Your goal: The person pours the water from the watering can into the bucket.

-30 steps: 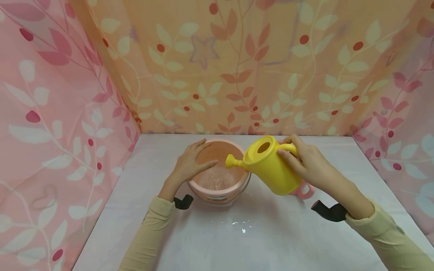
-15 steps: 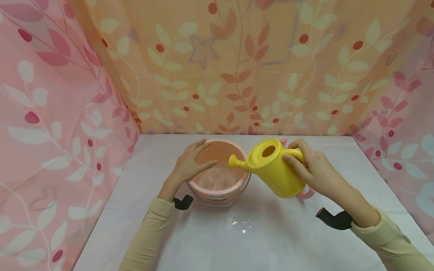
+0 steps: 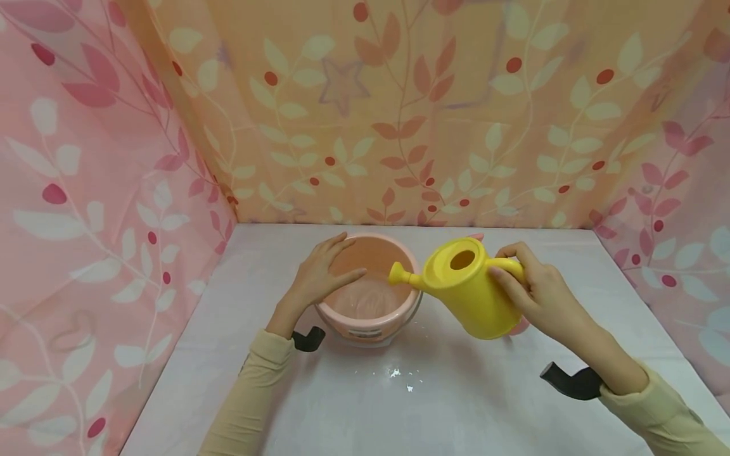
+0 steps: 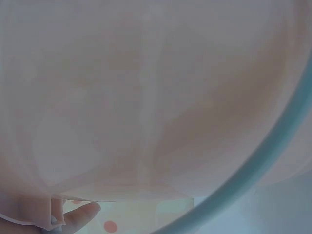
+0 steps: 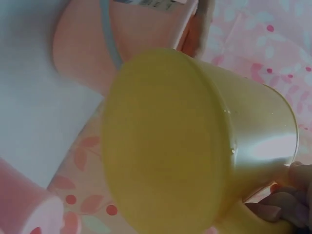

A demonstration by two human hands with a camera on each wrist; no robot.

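A pink bucket [image 3: 373, 323] with a grey bail handle stands upright on the table, some water inside it. My left hand [image 3: 316, 272] rests on its left rim with fingers spread and the thumb reaching over the opening. The left wrist view is filled by the bucket's side, with a fingertip [image 4: 85, 214] at its lower edge. To the right, my right hand [image 3: 533, 288] grips the handle of a yellow watering can [image 3: 479, 297]. The can is held tilted to the left, its spout over the bucket's right rim. In the right wrist view the can's base faces the camera.
Mostly hidden behind the watering can is a pink object [image 3: 520, 327], whose rounded end [image 5: 29, 204] shows in the right wrist view. Small water drops [image 3: 409, 387] lie on the white tabletop [image 3: 456, 411]. Patterned cloth [image 3: 342, 145] encloses the back and sides.
My right hand has drawn the watering can rightward and slightly nearer, so its spout sits closer to the bucket's right rim. My left hand has stayed in place.
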